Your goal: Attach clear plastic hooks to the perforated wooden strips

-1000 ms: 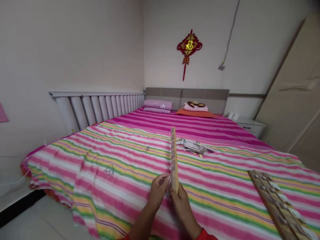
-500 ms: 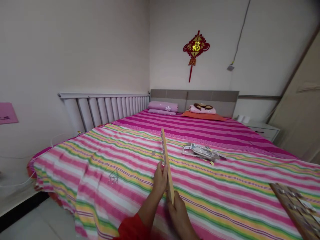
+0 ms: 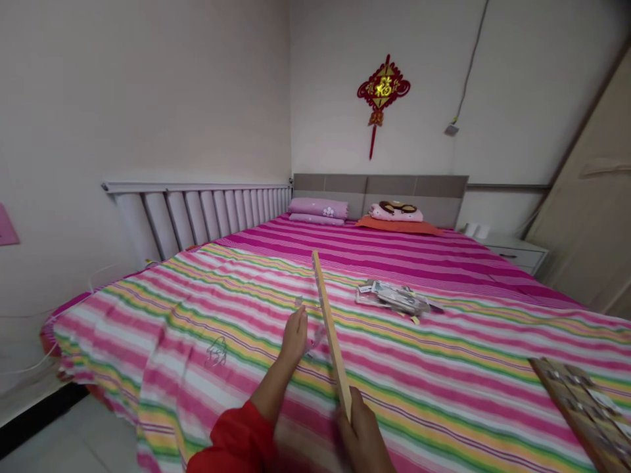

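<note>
My right hand (image 3: pixel 362 437) grips the near end of a long thin wooden board (image 3: pixel 330 335) held edge-on above the striped bedspread (image 3: pixel 207 295). Small clear packets line the board's left face. My left hand (image 3: pixel 294 336), in a red sleeve, sits just left of the board, fingers pinched on a small clear packet (image 3: pixel 315 341) that has come away from it.
A pile of small packets (image 3: pixel 397 297) lies on the bed beyond the board. A second board with packets (image 3: pixel 579 407) lies at the right edge. Pillows (image 3: pixel 318 209) sit at the headboard, a nightstand (image 3: pixel 513 249) and a door to the right, a padded rail (image 3: pixel 197 210) to the left.
My left hand has moved left, off the board, with a small clear packet. The board has tilted slightly and my right hand has shifted lower on it.
</note>
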`<state>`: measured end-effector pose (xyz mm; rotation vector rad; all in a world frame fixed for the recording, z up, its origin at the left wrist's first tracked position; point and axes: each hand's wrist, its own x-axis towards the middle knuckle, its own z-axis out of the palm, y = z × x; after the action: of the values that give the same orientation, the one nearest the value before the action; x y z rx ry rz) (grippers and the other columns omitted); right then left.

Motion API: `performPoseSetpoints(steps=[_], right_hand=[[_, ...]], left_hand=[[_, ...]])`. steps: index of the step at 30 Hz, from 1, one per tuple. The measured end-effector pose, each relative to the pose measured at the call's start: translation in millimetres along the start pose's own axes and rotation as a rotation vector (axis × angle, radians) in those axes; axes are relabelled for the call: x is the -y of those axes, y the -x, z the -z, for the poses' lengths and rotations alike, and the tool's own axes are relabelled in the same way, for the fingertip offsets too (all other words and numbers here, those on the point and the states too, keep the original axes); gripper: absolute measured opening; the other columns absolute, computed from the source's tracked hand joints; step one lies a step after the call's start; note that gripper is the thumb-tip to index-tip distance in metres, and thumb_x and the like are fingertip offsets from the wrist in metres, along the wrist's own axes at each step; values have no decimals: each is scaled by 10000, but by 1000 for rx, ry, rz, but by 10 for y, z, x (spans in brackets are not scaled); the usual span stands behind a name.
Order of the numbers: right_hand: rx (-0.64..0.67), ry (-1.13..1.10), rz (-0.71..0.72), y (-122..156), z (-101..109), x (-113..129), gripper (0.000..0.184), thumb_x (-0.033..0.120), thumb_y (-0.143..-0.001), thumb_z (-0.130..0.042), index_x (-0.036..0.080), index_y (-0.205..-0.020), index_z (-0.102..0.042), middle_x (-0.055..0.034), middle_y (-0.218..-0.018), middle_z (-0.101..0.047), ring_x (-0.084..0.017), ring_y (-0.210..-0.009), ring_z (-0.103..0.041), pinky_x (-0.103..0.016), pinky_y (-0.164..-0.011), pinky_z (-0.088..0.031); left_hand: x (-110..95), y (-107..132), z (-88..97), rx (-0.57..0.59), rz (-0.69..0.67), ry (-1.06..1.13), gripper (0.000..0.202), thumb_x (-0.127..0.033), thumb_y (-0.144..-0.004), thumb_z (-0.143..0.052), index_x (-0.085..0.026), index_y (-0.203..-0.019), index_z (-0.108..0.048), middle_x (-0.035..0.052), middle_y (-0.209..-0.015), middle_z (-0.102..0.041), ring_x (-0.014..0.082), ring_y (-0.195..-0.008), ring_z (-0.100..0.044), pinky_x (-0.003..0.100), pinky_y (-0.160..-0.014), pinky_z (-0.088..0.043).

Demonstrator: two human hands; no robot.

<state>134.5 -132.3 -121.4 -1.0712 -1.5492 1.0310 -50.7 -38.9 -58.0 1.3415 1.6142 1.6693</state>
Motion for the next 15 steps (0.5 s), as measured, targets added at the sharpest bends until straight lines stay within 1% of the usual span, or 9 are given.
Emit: performPoseSetpoints(steps=[2, 4, 5, 7, 8, 10, 12, 15], right_hand=[[18, 6, -5, 42, 4, -15, 438, 484, -746, -617, 206, -1083, -645, -107, -900, -709, -276, -884, -632, -305, -768, -474], [60, 25, -18, 87, 15, -37, 407, 472, -757, -607, 213, -1068, -645, -100, -851, -709, -265, -810, -642, -295, -717, -473], [83, 40, -28, 109, 25, -52, 388, 468, -765, -597, 219, -1058, -644, -93, -820, -708, -257, -761, -642, -291, -686, -470], [120, 78, -45, 152, 50, -89, 370, 468, -781, -574, 227, -1053, -636, -81, -769, -704, -244, -683, -634, -287, -630, -458], [123, 101, -49, 173, 63, -110, 372, 473, -788, -560, 229, -1061, -629, -78, -754, -702, -242, -662, -629, -288, -612, -453], [109, 142, -48, 218, 87, -150, 389, 491, -801, -534, 229, -1077, -614, -75, -736, -698, -243, -642, -626, -291, -594, -445], [81, 169, -43, 268, 107, -178, 403, 518, -809, -511, 232, -1076, -607, -71, -723, -694, -242, -630, -623, -295, -587, -443], [37, 182, -55, 337, 140, -177, 428, 571, -809, -489, 240, -1055, -605, -61, -696, -689, -238, -614, -621, -293, -581, -446]], left_hand=[[-150, -86, -80, -27, 86, 71, 559, -575, -860, -374, -175, -1220, -524, 137, -1145, -611, 227, -993, -602, 325, -813, -477], [-299, -180, -171, -91, 154, 81, 596, -600, -864, -336, -162, -1240, -481, 131, -1074, -622, 216, -896, -618, 300, -711, -481], [-357, -228, -210, -131, 161, 61, 583, -599, -867, -329, -160, -1214, -491, 122, -1028, -627, 214, -864, -616, 297, -690, -472], [-426, -317, -262, -205, 135, -2, 505, -578, -871, -333, -171, -1070, -556, 90, -903, -631, 210, -801, -600, 295, -666, -446], [-436, -355, -275, -225, 111, -27, 460, -562, -874, -339, -181, -968, -578, 70, -828, -623, 203, -755, -587, 291, -649, -432], [-413, -412, -278, -235, 68, -44, 403, -521, -880, -344, -199, -785, -566, 29, -682, -576, 183, -658, -547, 279, -601, -402], [-354, -435, -257, -221, 44, -27, 378, -476, -886, -343, -211, -685, -524, -3, -584, -514, 164, -586, -502, 266, -561, -377], [-241, -411, -183, -205, 35, -21, 364, -428, -878, -368, -222, -591, -458, -21, -527, -456, 152, -555, -468, 259, -549, -368]])
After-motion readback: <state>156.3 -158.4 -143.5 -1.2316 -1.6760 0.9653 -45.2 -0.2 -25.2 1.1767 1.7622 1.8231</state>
